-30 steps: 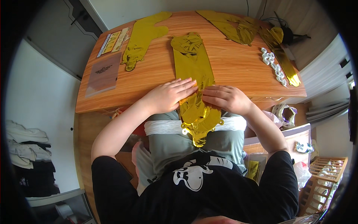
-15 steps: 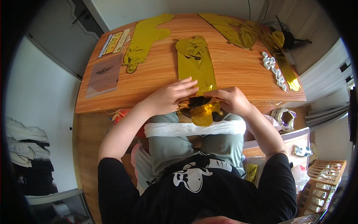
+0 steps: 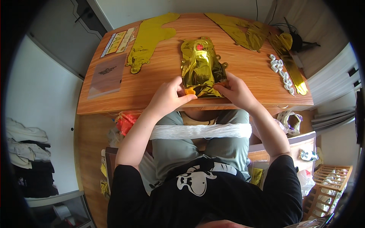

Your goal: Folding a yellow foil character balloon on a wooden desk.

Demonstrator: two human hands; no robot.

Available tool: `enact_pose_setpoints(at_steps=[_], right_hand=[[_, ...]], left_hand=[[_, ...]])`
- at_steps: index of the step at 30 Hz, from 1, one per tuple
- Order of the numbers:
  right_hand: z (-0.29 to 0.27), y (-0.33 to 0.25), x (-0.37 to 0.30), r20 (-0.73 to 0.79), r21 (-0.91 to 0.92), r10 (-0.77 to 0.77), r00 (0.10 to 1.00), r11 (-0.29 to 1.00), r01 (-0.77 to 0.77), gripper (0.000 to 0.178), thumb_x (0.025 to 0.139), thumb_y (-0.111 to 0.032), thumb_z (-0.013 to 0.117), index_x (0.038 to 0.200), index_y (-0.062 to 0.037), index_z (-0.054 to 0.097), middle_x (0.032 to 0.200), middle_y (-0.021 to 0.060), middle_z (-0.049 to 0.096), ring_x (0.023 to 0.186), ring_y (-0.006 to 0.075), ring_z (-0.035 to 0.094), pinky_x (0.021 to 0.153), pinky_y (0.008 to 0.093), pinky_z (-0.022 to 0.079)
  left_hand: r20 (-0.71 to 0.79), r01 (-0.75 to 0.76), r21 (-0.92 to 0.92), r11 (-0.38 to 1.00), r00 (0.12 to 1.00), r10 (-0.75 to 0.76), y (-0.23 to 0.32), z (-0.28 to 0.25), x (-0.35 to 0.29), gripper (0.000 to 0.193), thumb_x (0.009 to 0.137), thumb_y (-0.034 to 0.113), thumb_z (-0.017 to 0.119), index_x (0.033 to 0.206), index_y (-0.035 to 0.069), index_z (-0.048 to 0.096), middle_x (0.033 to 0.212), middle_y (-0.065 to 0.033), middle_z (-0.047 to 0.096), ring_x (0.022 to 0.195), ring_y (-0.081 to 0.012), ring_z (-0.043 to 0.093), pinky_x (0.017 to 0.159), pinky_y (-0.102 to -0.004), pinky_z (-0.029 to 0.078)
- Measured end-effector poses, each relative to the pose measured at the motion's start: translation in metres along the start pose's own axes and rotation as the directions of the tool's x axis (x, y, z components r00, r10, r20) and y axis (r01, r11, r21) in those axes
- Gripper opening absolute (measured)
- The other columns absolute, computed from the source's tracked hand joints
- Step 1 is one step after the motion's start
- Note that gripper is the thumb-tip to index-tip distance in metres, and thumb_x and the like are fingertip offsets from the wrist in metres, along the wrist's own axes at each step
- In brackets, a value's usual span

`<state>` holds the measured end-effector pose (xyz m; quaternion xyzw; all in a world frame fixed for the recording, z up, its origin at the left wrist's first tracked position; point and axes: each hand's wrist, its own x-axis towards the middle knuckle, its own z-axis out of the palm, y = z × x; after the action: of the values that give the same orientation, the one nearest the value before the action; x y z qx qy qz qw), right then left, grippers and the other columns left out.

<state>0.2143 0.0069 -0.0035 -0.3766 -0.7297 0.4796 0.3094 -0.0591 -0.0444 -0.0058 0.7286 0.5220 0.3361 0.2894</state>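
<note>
A shiny gold foil balloon [image 3: 203, 72], folded flat with small tabs on its sides and a red spot near its far end, lies on the table in front of me. My left hand [image 3: 167, 97] grips its near left corner between thumb and fingers, beside a small orange patch [image 3: 190, 91]. At the near right corner my right hand [image 3: 238, 91] pinches the foil, thumb on top. Across my thighs rests a bundle of white string [image 3: 201, 131].
Flat gold foil balloons lie at the far left [image 3: 150, 40], far right [image 3: 247, 36] and right edge [image 3: 294, 74] of the wooden table [image 3: 152, 85]. Several white ribbon rolls [image 3: 282, 72] sit at right. A clear plastic sleeve [image 3: 106, 78] and a printed card [image 3: 117, 42] lie at left.
The loose part of the gold foil, held over my lap before, now lies folded onto the table. Both hands have moved to its near corners.
</note>
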Motion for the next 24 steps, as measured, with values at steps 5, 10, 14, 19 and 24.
enact_pose_setpoints(at_steps=[5,10,14,19,24], right_hand=[[0.001,-0.003,0.007,-0.006,-0.034,0.095,0.995,0.995,-0.095,0.031,0.102,-0.005,0.062,0.131,0.0017,0.053,0.092,0.0005,0.063,0.079,0.0053,0.057,0.068,0.0225,0.048],[0.002,0.003,0.012,-0.044,-0.103,0.061,0.997,0.992,-0.066,0.033,0.101,-0.007,0.063,0.131,0.0025,0.052,0.091,0.0013,0.063,0.078,0.0057,0.057,0.068,0.0227,0.048],[0.001,0.007,0.014,-0.049,-0.141,0.083,0.995,0.986,-0.089,0.032,0.101,-0.006,0.063,0.130,0.0027,0.052,0.092,0.0017,0.064,0.079,0.0060,0.058,0.069,0.0225,0.049],[0.005,0.004,0.001,-0.076,0.002,0.005,0.997,1.000,-0.005,0.035,0.099,-0.003,0.065,0.131,0.0033,0.052,0.101,0.0045,0.068,0.090,0.0074,0.063,0.080,0.0258,0.054],[0.004,-0.011,-0.036,-0.014,-0.220,-0.076,0.997,0.973,0.072,0.034,0.094,0.002,0.068,0.126,0.0023,0.057,0.107,0.0109,0.072,0.099,0.0191,0.070,0.086,0.0318,0.058]], left_hand=[[0.017,0.034,0.005,0.999,0.999,-0.034,0.013,0.000,0.006,0.082,0.088,0.024,0.082,0.150,0.000,0.033,0.079,-0.0160,0.071,0.066,-0.0235,0.067,0.064,-0.0352,0.052],[0.037,0.043,-0.048,0.998,0.998,-0.041,0.008,0.000,0.010,0.096,0.090,0.020,0.080,0.160,0.004,0.016,0.088,-0.0165,0.072,0.076,-0.0231,0.069,0.072,-0.0352,0.054],[0.054,0.069,-0.054,0.996,0.996,-0.066,0.017,0.001,0.009,0.100,0.087,0.012,0.082,0.161,0.006,0.015,0.084,-0.0117,0.068,0.076,-0.0165,0.065,0.076,-0.0320,0.053],[0.056,0.108,-0.030,0.994,0.993,-0.106,0.017,0.003,0.003,0.107,0.085,0.014,0.085,0.162,0.007,0.010,0.088,-0.0142,0.070,0.083,-0.0186,0.068,0.079,-0.0336,0.054],[0.072,-0.230,0.149,0.962,0.973,0.222,-0.001,0.002,-0.007,0.064,0.081,0.024,0.085,0.137,0.007,0.059,0.097,-0.0134,0.072,0.088,-0.0339,0.070,0.081,-0.0421,0.056]])
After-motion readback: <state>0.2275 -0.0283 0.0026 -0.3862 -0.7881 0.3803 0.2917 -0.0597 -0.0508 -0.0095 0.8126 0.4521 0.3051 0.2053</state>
